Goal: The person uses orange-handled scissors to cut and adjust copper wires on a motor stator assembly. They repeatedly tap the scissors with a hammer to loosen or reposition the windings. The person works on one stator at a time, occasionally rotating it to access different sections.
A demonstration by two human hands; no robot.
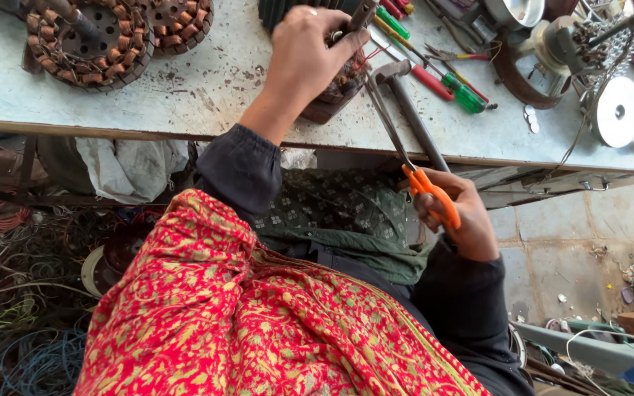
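Stator [335, 92]: upper centre of the frame, on the grey bench [207, 81]; judged heavy, rigid, with fragile copper windings.
Left hand [310, 55]: closed over the stator's top, steadying it.
Right hand [460, 216]: fingers clasped through orange scissors [412, 172], blades reaching the windings.
Hold: judged best by the iron rim.

This is a repair workshop for electric motors. On the worn metal workbench [207, 81] lie copper-wound stators [86, 40] at upper left and screwdrivers [464, 92] with a hammer [412, 110] at upper right; tangled wires [16, 315] fill the lower left floor.
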